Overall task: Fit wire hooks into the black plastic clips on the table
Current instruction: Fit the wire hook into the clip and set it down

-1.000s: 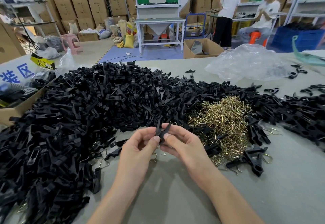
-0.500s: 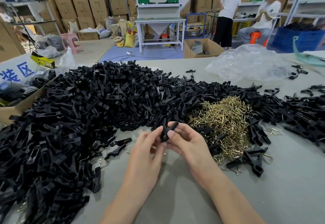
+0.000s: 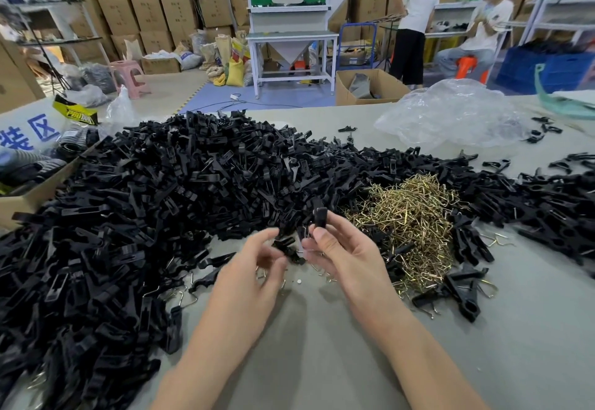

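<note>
A huge heap of black plastic clips [image 3: 193, 184] covers the left and middle of the grey table [image 3: 322, 355]. To its right lies a tangle of brass wire hooks [image 3: 415, 216]. My right hand [image 3: 351, 258] pinches one black clip [image 3: 320, 218] upright between thumb and fingers, above the table's near part. My left hand [image 3: 251, 274] is blurred by motion just left of it. Its thumb and fingers curl around a second black clip piece [image 3: 286, 245]. Whether a hook sits in either piece is hidden.
A few clips with hooks [image 3: 463, 297] lie right of my hands, and more lie at the heap's near edge [image 3: 175, 309]. A crumpled clear plastic bag [image 3: 450, 116] sits at the back right. A cardboard box [image 3: 35, 197] stands at the left edge. Two people work far behind.
Both hands held one clip together before. Now they have drawn slightly apart: the right hand has turned its clip upright, and the left hand has dropped lower with a black piece.
</note>
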